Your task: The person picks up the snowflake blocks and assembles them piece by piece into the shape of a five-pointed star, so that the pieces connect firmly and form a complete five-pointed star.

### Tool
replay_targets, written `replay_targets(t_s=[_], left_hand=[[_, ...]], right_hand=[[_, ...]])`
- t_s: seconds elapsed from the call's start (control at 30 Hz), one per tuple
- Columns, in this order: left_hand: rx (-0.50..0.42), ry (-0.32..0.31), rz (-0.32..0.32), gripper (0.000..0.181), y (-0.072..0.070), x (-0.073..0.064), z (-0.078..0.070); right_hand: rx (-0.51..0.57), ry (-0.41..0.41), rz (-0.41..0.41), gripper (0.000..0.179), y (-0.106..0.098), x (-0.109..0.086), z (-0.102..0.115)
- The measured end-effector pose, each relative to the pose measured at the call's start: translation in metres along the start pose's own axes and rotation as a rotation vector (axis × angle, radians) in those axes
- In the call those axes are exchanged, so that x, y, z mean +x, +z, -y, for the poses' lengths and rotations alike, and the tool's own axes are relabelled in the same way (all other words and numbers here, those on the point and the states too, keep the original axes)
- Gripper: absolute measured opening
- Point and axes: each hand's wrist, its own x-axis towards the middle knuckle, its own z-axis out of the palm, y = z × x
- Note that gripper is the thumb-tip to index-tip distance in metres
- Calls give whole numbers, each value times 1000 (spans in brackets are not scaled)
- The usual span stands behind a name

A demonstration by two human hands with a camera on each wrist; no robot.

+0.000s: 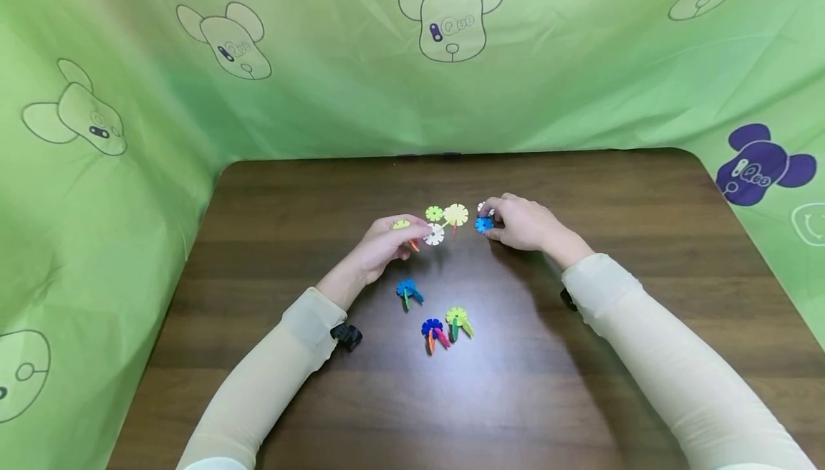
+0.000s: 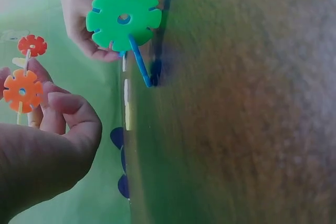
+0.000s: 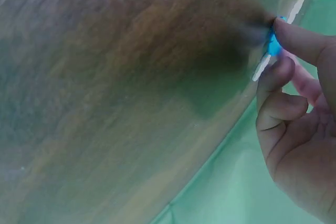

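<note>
Between the thumb and fingers of my left hand (image 1: pixel 380 246) is a joined chain of notched plastic discs. In the head view it shows a white disc (image 1: pixel 435 234), a pale yellow disc (image 1: pixel 455 214) and a yellow-green disc (image 1: pixel 434 213). An orange disc (image 2: pixel 22 92) and a red disc (image 2: pixel 32 45) of it show in the left wrist view. My right hand (image 1: pixel 525 223) pinches a blue disc (image 1: pixel 484 225) with a white disc (image 1: pixel 481 208) beside it, apart from the chain. Seen by the right wrist, white discs (image 3: pixel 261 67) stand edge-on at both ends of the blue one.
Three small joined disc clusters lie nearer on the brown table (image 1: pixel 309 398): a blue one (image 1: pixel 407 289) with green, a dark blue one (image 1: pixel 432 327) with orange and pink, and a yellow-green one (image 1: pixel 456 317) with green. A green curtain (image 1: pixel 335 104) surrounds the table.
</note>
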Motion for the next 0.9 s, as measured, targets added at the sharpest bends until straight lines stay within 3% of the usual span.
replay_targets(t_s=[0.3,0.43,0.6,0.73,0.9], left_hand=[[-25,-26,14,20,-1,1,2],[-18,-24,27,27,-1,1,2],[39,0,15,29,0,1,4],[111,23,9,33,2,1,4],[125,41,36,47,6,1,3]], right_hand=[[269,16,-33,18,10,-16,-2],[496,48,-42,16,10,-29,4],[764,87,-36,24,9,-39,26],[882,91,-42,27,10,-40,41],[930,104,-56,28,11,-38,52]])
